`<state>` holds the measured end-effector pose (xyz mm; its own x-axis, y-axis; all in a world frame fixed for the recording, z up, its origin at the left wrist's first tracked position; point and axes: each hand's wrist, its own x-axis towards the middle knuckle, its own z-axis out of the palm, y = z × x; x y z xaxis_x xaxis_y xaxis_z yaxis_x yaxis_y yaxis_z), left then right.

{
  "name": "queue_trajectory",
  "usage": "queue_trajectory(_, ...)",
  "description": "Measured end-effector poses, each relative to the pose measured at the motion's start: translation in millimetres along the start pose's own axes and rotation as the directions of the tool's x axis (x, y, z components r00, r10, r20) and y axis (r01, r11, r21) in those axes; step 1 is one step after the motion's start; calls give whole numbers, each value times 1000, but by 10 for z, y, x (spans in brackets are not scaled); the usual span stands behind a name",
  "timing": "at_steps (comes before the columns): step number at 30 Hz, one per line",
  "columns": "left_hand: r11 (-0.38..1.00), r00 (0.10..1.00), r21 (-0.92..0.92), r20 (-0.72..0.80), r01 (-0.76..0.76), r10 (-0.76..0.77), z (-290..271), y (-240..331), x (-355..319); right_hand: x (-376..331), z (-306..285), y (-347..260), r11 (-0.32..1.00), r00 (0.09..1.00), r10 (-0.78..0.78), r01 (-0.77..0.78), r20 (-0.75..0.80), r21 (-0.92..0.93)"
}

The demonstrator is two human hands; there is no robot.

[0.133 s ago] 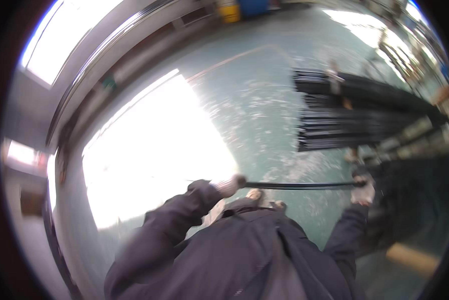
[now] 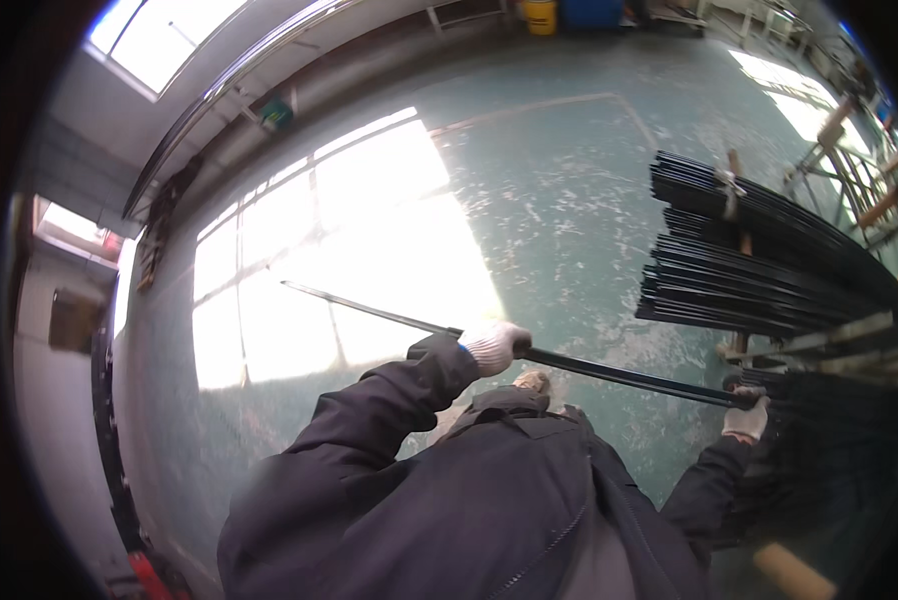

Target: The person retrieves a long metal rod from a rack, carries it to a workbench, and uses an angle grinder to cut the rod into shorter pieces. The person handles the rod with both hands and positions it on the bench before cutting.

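I hold a long, thin black metal bar level in front of my body. My left hand, in a white work glove, grips it near its middle, and the bar's left end sticks out over the sunlit floor. My right hand, also gloved, is closed on the bar's right end. That end lies close to a big stack of similar black bars resting on wooden supports to my right.
Green concrete floor with a bright patch of window light on the left. Wooden racks stand at the far right. A yellow bucket and a blue container sit by the far wall. A red object lies at the lower left.
The view has shifted a little; both hands keep their grip on the bar, which stays about level.
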<state>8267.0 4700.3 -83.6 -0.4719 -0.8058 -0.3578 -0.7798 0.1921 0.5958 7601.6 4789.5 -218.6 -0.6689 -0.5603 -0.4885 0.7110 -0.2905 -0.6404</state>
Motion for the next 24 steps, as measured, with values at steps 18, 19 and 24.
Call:
queue_trajectory(18,968,988,249,-153,10,29,-18,606,21,-87,201,232,984,993,22,-42,-116,-173)
queue_trajectory(19,974,988,226,-144,-14,48,9,675,86,-158,313,249,996,988,63,-71,-142,-51)
queue_trajectory(24,992,998,105,0,70,-70,41,755,254,-576,663,341,990,970,99,-118,-223,-73)
